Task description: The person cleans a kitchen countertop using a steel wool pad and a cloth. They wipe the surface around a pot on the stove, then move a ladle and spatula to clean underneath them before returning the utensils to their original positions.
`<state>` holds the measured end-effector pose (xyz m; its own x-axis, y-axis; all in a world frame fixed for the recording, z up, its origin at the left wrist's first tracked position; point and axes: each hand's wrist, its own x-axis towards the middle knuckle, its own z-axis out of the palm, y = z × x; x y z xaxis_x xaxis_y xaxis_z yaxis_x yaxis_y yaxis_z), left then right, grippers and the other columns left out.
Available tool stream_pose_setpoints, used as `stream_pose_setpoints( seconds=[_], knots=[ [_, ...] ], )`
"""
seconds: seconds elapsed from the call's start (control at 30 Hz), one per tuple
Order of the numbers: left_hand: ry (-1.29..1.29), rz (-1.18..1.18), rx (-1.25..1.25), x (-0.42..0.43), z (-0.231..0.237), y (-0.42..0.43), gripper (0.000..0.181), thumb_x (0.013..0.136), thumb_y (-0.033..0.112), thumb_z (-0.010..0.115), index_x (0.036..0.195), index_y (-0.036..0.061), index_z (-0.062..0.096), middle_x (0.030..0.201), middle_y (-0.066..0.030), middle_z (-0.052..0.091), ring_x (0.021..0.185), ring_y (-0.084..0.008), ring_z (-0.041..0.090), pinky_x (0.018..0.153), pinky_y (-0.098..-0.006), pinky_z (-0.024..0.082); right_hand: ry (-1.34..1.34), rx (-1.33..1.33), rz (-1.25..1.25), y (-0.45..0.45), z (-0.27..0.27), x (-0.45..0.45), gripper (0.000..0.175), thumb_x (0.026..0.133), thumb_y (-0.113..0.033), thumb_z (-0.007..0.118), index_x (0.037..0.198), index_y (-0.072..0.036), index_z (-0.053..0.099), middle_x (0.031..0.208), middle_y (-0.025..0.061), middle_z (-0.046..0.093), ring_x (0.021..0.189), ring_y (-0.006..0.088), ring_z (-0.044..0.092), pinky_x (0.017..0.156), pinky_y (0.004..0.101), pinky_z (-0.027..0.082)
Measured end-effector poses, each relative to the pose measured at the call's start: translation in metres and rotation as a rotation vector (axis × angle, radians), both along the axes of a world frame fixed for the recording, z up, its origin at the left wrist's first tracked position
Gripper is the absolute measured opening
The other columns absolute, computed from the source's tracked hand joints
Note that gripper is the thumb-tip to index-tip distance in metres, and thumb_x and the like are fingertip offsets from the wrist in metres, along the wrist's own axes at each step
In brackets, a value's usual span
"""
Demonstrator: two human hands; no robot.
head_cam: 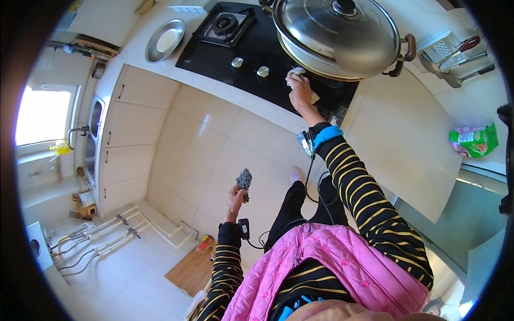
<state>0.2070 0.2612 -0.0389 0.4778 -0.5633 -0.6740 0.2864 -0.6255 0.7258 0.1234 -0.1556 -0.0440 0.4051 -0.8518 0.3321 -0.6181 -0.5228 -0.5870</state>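
My right hand [300,91] presses a crumpled pale cloth [314,97] on the black glass gas hob [217,66], just in front of a large lidded steel pot [311,24]. Part of the cloth is hidden under the fingers. Two silver knobs, one of them a round hob knob [263,71], lie to the left of this hand. My left hand [236,197] is held out over the floor, gripping a grey metal scouring pad [244,179] that extends above the fingers.
A metal bowl [176,25] with something white inside stands left of the hob's burner [225,25]. Utensils, including a red-handled one [470,43], lie at the right, with a green pouch [480,141] below. A wooden board [190,269] and pipes [120,228] are at lower left.
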Motion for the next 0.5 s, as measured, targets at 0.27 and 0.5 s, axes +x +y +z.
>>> stream_pose_setpoints(
  seconds=[0.27, 0.5],
  knots=[
    [-0.010, 0.022, 0.077, -0.006, 0.006, 0.022, 0.008, 0.076, 0.011, 0.051, 0.080, 0.0040, 0.054, 0.059, -0.0016, 0.050, 0.048, -0.0096, 0.047, 0.044, -0.0238, 0.039, -0.137, -0.021, 0.271, 0.012, -0.002, 0.029, 0.033, 0.071, 0.008, 0.050, 0.090, -0.010, 0.069, 0.108, 0.0083, 0.061, 0.103, 0.0281, 0.051, 0.091, 0.0355, 0.041],
    [-0.018, -0.063, 0.032, -0.005, 0.015, -0.008, 0.008, 0.077, 0.011, 0.051, 0.079, 0.0038, 0.054, 0.060, -0.0021, 0.050, 0.050, -0.0091, 0.047, 0.045, -0.0235, 0.039, -0.108, 0.011, 0.356, 0.062, 0.002, 0.001, 0.029, 0.071, 0.005, 0.054, 0.091, -0.009, 0.069, 0.112, 0.0066, 0.059, 0.104, 0.0266, 0.049, 0.091, 0.0339, 0.041]
  ],
)
